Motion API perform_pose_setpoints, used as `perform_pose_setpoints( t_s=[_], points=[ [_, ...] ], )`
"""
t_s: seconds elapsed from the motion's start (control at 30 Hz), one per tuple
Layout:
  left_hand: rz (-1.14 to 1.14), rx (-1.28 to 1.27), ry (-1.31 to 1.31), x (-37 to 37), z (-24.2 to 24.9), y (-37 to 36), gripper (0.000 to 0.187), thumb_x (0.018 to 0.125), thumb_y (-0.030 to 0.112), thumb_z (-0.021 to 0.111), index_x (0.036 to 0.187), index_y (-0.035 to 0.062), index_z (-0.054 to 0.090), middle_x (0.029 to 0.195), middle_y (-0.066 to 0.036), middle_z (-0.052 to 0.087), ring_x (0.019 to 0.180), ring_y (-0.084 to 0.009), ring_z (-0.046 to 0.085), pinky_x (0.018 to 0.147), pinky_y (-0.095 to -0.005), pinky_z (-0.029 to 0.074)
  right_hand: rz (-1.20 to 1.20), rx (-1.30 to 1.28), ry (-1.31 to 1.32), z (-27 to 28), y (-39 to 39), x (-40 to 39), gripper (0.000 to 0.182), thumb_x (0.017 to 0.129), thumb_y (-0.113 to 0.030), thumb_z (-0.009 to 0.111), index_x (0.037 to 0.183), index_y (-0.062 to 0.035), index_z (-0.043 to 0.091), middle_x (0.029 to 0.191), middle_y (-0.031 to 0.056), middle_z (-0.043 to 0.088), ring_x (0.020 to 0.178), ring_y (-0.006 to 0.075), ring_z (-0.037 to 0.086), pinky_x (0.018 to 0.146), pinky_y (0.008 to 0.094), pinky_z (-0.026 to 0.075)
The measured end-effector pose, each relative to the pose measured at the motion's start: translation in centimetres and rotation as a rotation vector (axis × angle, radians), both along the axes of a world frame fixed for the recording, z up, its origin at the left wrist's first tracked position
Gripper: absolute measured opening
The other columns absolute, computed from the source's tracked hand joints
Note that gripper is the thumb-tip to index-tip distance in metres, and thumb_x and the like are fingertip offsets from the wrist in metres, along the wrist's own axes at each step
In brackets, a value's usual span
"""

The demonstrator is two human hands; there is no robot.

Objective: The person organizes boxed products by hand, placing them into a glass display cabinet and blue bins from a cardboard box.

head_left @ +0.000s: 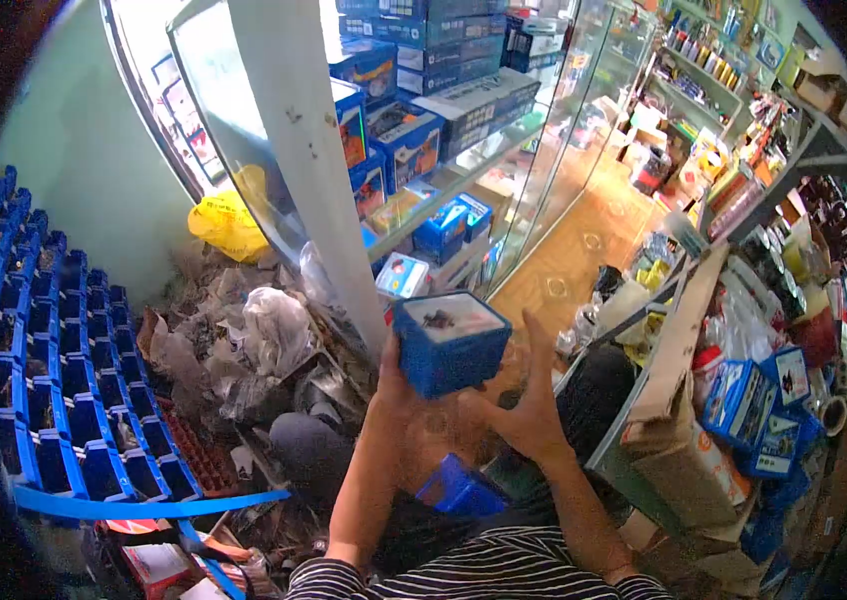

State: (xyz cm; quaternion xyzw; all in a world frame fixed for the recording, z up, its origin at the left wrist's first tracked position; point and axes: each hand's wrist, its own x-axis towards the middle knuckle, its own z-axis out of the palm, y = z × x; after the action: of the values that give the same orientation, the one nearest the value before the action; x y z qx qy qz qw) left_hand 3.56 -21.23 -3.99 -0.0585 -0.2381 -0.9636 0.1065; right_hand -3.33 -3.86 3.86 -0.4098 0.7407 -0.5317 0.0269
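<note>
My left hand [391, 378] is closed on the left side of a blue box-shaped bin [454, 352], holding it up in front of me. A pale surface with a small dark piece on it shows at the bin's top. Close to the right side of the bin, my right hand [532, 412] is open, its fingers raised and its thumb pointing toward the lower edge. Below both hands, a second blue bin [459, 487] lies tilted at my lap.
A rack of blue bins [74, 370] leans along the left wall. Crumpled plastic and paper [279, 335] lie beside it, near a yellow bag [229, 225]. Glass shelves hold blue boxed goods [404, 140]. To my right stands an open carton [679, 440] with blue packages [739, 400] beside it.
</note>
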Motion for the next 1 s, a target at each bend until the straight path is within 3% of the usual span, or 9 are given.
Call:
perform_pose_setpoints(
  t_s=[0.07, 0.17, 0.27, 0.33, 0.47, 0.53, 0.73, 0.8, 1.0],
  points=[
    [0.15, -0.07, -0.127, -0.4, 0.8, -0.5, 0.077, 0.092, 0.057, 0.056, 0.142, 0.0017, 0.038, 0.132, -0.018, 0.054, 0.116, -0.0299, 0.059, 0.096, -0.0456, 0.052, 0.234, -0.189, -0.606, -1.0, -1.9, -1.4, 0.103, 0.071, -0.016, 0.085, 0.151, -0.0027, 0.022, 0.141, 0.0164, 0.046, 0.13, 0.0283, 0.046, 0.112, 0.0421, 0.033],
    [0.257, -0.287, -0.166, -1.9, -1.5, -3.1, 0.061, 0.098, 0.049, 0.052, 0.136, 0.0012, 0.044, 0.119, -0.01, 0.061, 0.106, -0.0199, 0.06, 0.089, -0.0371, 0.054, 0.196, -0.199, -0.562, 0.6, -4.2, -1.9, 0.099, 0.071, -0.014, 0.086, 0.148, -0.0023, 0.026, 0.137, 0.0131, 0.048, 0.125, 0.0239, 0.049, 0.108, 0.0391, 0.039],
    [0.506, -0.814, -0.433, -2.2, -6.6, -5.8, 0.057, 0.103, 0.04, 0.047, 0.143, 0.0015, 0.036, 0.126, -0.01, 0.057, 0.104, -0.0186, 0.06, 0.085, -0.0342, 0.054, 0.124, -0.249, -0.613, -1.3, -6.3, -3.9, 0.091, 0.073, -0.016, 0.085, 0.145, -0.0042, 0.031, 0.135, 0.0124, 0.049, 0.125, 0.0216, 0.049, 0.105, 0.0369, 0.043],
    [0.556, -0.727, -0.306, -2.6, -1.2, -3.6, 0.057, 0.104, 0.034, 0.045, 0.148, 0.0035, 0.028, 0.132, -0.012, 0.052, 0.102, -0.0198, 0.061, 0.084, -0.0343, 0.054, 0.005, -0.22, -0.625, -5.1, -7.8, -5.8, 0.087, 0.076, -0.019, 0.084, 0.144, -0.0048, 0.032, 0.136, 0.0124, 0.049, 0.125, 0.0214, 0.049, 0.104, 0.0364, 0.044],
    [0.486, -0.777, -0.25, -3.3, 5.3, -1.7, 0.062, 0.104, 0.027, 0.046, 0.155, 0.0083, 0.015, 0.143, -0.016, 0.041, 0.099, -0.021, 0.063, 0.083, -0.035, 0.054, 0.03, -0.958, -0.644, -2.2, -15.6, -10.6, 0.075, 0.082, -0.029, 0.081, 0.139, -0.0032, 0.039, 0.133, 0.009, 0.051, 0.121, 0.0212, 0.053, 0.102, 0.0358, 0.046],
    [0.437, -0.849, -0.328, -3.3, 3.6, -1.8, 0.063, 0.101, 0.023, 0.052, 0.154, 0.0104, 0.02, 0.143, -0.016, 0.043, 0.095, -0.0199, 0.064, 0.079, -0.0325, 0.054, -0.153, -0.768, -0.405, 1.5, -18.5, -14.1, 0.076, 0.073, -0.019, 0.087, 0.133, -0.001, 0.046, 0.117, 0.0094, 0.061, 0.102, 0.0203, 0.061, 0.089, 0.031, 0.051],
    [0.431, -0.957, -0.516, -3.4, 0.1, -3.6, 0.067, 0.097, 0.021, 0.063, 0.152, 0.0137, 0.025, 0.137, -0.015, 0.05, 0.093, -0.0163, 0.064, 0.073, -0.03, 0.053, 0.199, -0.809, -0.239, 12.6, -24.8, -18.0, 0.1, 0.072, -0.016, 0.087, 0.145, -0.0012, 0.02, 0.126, 0.0177, 0.055, 0.112, 0.0229, 0.058, 0.094, 0.0334, 0.051],
    [0.452, -0.946, -0.523, -3.0, -1.2, -4.6, 0.067, 0.096, 0.02, 0.063, 0.151, 0.0137, 0.027, 0.136, -0.015, 0.051, 0.093, -0.0156, 0.064, 0.074, -0.0301, 0.053, 0.32, -0.775, -0.09, 15.3, -27.9, -19.1, 0.094, 0.073, -0.025, 0.088, 0.142, -0.0012, 0.028, 0.123, 0.0138, 0.056, 0.114, 0.0213, 0.056, 0.097, 0.0313, 0.047],
    [0.549, -1.032, -0.579, -3.2, -2.5, -6.0, 0.066, 0.094, 0.022, 0.064, 0.15, 0.0123, 0.031, 0.129, -0.018, 0.055, 0.091, -0.0184, 0.065, 0.073, -0.0315, 0.056, 0.335, -0.201, 0.467, 19.6, -38.5, -21.1, 0.087, 0.079, -0.032, 0.079, 0.142, -0.0038, 0.026, 0.13, 0.0229, 0.052, 0.119, 0.0298, 0.055, 0.1, 0.0373, 0.046]
  ],
)
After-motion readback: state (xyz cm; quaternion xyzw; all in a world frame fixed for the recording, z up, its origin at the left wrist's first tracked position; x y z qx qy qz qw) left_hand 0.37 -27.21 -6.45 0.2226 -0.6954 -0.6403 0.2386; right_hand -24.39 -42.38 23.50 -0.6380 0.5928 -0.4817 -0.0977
